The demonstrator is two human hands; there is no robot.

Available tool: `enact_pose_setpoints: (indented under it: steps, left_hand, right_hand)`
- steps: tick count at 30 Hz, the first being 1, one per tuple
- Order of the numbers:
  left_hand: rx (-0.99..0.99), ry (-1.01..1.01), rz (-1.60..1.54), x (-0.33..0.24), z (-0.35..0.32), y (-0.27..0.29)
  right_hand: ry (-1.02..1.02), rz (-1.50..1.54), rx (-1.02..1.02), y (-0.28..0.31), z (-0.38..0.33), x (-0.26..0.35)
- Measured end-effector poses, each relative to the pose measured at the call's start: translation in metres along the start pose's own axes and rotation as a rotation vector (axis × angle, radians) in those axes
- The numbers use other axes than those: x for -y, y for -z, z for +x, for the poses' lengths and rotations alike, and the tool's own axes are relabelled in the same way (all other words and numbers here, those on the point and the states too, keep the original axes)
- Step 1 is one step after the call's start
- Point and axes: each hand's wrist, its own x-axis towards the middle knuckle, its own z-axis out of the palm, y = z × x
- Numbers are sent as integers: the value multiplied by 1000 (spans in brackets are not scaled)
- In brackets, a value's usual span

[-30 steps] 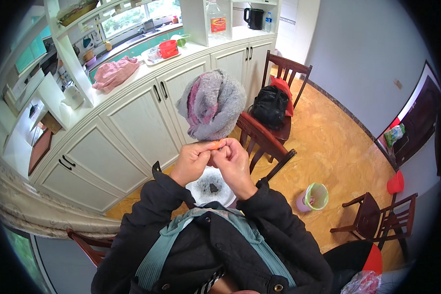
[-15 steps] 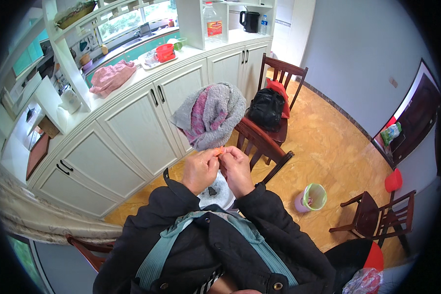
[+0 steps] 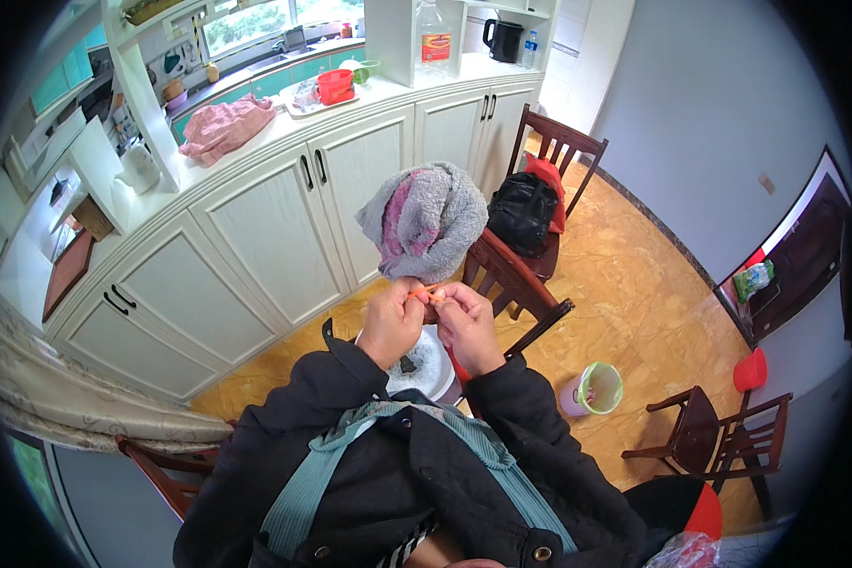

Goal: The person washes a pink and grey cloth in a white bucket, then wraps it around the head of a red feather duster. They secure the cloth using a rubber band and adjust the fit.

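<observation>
My left hand [image 3: 391, 327] and my right hand [image 3: 469, 328] are raised close together, fingers pinched. Between their fingertips stretches a thin orange strip or band [image 3: 430, 292]; its exact kind is too small to tell. Just beyond it is a bunched grey towel-like cloth [image 3: 435, 222] with a pink patch, over or beside a dark wooden chair [image 3: 518, 275]. Below my hands stands a white basin [image 3: 443, 379] of sudsy liquid, partly hidden by my arms, with a small dark thing [image 3: 407, 364] in it.
White cabinets [image 3: 256, 227] run along the far left; their counter carries a pink cloth [image 3: 227, 128] and a red basket [image 3: 335, 86]. Another chair holds a black bag [image 3: 523, 213]. To the right are a lined bin [image 3: 596, 388], a dark chair [image 3: 696, 431] and a red bucket [image 3: 751, 370].
The orange strip shows more between my fingers, and my hands have drawn slightly apart. The whole view has shifted a little; the basin is more visible.
</observation>
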Motion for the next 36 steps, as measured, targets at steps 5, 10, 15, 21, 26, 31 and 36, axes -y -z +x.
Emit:
enact_pose_setpoints:
  steps: [5, 10, 15, 21, 26, 31, 36]
  left_hand:
    - [0, -28, 34, 10, 1, 11]
    - [9, -2, 132, 9, -6, 18]
    - [15, -25, 202, -2, -16, 14]
    - [-14, 4, -2, 6, -18, 1]
    - [69, 276, -173, 20, -17, 6]
    - [372, 553, -663, 10, -7, 11]
    - [662, 497, -1059, 17, -2, 9]
  right_hand:
    - [-424, 252, 285, 22, -2, 10]
    - [-422, -171, 296, 9, -9, 29]
    - [-371, -61, 132, 1, -9, 37]
    - [-250, -70, 93, -7, -6, 42]
    - [-120, -130, 6, -11, -5, 54]
    - [-163, -135, 104, -6, 2, 80]
    - [-195, -23, 183, -10, 8, 85]
